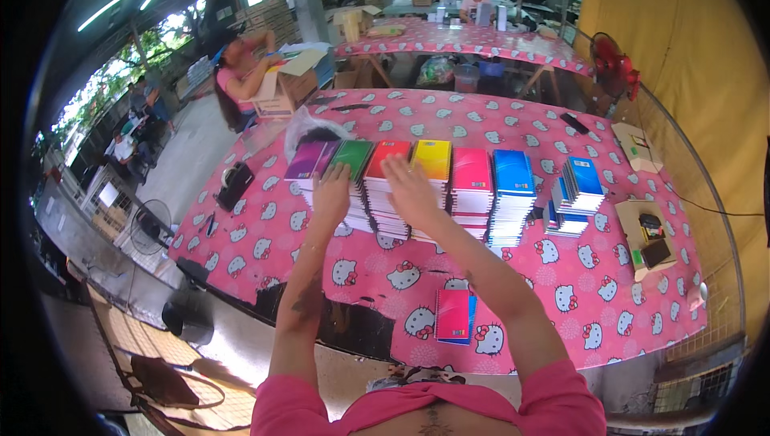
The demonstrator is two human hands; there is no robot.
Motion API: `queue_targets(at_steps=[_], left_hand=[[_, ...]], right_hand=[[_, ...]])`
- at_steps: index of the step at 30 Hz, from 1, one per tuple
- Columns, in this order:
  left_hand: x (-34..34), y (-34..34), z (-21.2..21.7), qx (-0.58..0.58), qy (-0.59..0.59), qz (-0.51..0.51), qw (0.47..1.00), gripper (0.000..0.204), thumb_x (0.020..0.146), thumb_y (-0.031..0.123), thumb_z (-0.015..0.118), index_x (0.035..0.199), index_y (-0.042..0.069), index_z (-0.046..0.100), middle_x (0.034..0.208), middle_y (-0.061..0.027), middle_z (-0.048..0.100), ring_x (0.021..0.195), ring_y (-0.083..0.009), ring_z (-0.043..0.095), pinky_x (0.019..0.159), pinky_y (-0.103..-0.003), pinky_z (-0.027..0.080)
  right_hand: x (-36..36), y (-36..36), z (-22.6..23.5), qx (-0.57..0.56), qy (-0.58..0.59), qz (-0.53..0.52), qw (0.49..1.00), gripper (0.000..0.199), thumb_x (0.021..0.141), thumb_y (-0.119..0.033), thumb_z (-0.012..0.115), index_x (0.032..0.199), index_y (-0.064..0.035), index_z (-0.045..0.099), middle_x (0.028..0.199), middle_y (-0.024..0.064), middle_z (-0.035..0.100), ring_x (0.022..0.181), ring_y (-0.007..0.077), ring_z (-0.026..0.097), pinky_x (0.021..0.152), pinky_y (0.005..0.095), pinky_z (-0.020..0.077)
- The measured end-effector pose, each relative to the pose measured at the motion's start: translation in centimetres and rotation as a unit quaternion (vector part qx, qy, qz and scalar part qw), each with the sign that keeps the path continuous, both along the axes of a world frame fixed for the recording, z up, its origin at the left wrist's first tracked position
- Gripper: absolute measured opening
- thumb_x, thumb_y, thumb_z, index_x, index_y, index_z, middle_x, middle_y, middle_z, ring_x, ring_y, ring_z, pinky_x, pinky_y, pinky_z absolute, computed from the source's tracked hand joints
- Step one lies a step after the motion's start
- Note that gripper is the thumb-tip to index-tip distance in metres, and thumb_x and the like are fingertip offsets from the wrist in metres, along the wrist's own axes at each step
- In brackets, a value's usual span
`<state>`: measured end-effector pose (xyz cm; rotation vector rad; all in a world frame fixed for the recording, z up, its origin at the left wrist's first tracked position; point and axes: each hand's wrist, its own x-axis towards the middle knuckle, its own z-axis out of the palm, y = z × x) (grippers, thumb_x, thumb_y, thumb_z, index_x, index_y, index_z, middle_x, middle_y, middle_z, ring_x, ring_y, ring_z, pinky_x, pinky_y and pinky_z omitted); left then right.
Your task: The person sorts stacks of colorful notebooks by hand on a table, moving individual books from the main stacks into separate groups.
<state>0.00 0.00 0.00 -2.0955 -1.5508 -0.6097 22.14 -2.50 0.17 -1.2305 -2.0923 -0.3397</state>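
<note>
Obscuring rectangular green notebooks and rectangular red notebooks beneath (only partly), left hand and right hand extend flat, empty fingers.

Six tall notebook stacks, one lower blue-topped stack, two separate notebooks, two cardboard pieces

The pink notebook lying near the front edge of the surface carries a short line of multicoloured block lettering at the lower right corner of its cover. Similar small lettering appears at the lower right of the top covers on the pink stack and the blue stack, where it is too small to read reliably. The cardboard box bears dark print on its side, illegible at this resolution.
</note>
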Motion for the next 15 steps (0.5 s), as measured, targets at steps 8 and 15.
queue_targets(at_steps=[8,15], left_hand=[[-1.4,-12.0,7.3,-0.085,-0.415,-0.152,0.893,0.015,0.087,0.000,0.058,0.101,0.000,0.063,0.092,-0.0170,0.068,0.088,-0.0345,0.065,0.078,-0.047,0.050],[9.8,-25.0,-14.4,-0.209,-0.162,-0.501,0.824,0.048,0.084,0.014,0.062,0.130,0.002,0.053,0.128,-0.0226,0.055,0.120,-0.0394,0.054,0.101,-0.046,0.046]], right_hand=[[2.4,-14.0,1.0,0.067,-0.137,0.122,0.981,0.050,0.083,-0.013,0.059,0.133,-0.0113,0.058,0.132,0.0054,0.060,0.118,0.0222,0.057,0.090,0.0403,0.0426],[10.2,-31.0,-19.5,-0.357,0.229,-0.002,0.905,0.042,0.088,-0.008,0.066,0.129,-0.0122,0.059,0.129,0.0088,0.061,0.118,0.0249,0.058,0.095,0.0426,0.0452]])
